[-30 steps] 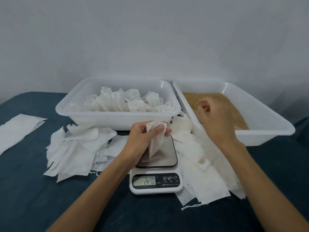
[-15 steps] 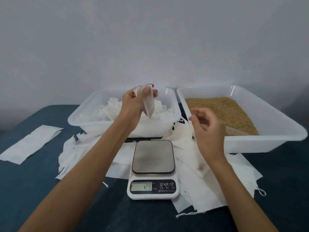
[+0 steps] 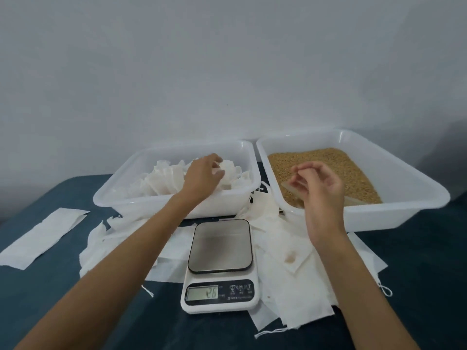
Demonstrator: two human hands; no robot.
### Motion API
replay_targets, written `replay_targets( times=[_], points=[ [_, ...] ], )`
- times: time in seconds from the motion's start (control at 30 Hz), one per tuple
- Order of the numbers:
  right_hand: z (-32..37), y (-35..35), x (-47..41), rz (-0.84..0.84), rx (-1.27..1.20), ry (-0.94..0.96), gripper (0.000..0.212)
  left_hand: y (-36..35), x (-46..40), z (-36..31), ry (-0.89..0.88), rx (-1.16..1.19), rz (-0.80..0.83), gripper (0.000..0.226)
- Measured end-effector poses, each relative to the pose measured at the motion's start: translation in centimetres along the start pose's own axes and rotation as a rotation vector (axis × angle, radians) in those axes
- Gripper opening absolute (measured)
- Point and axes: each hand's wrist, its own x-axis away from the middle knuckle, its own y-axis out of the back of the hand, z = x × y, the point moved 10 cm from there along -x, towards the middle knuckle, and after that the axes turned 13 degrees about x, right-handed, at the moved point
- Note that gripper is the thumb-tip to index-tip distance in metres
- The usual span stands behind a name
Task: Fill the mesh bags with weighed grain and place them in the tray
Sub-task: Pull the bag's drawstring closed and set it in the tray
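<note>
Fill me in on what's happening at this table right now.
A person is packing grain into small mesh bags. The left hand reaches into the left tray and sets a filled bag among the other filled bags. The right hand hovers over the grain tray, fingers loosely curled, holding nothing that can be seen. The scale in front has a bare platform, and empty bags lie scattered around it on the dark cloth.
</note>
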Motion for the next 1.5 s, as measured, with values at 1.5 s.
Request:
replay_targets(
  times=[1.5],
  points=[
    [-4.5, -9.2, 5.3, 0.483, 0.391, 0.124, 0.006, -3.8, 12.6, 1.3, 0.177, 1.383, 0.267, 0.023]
  ],
)
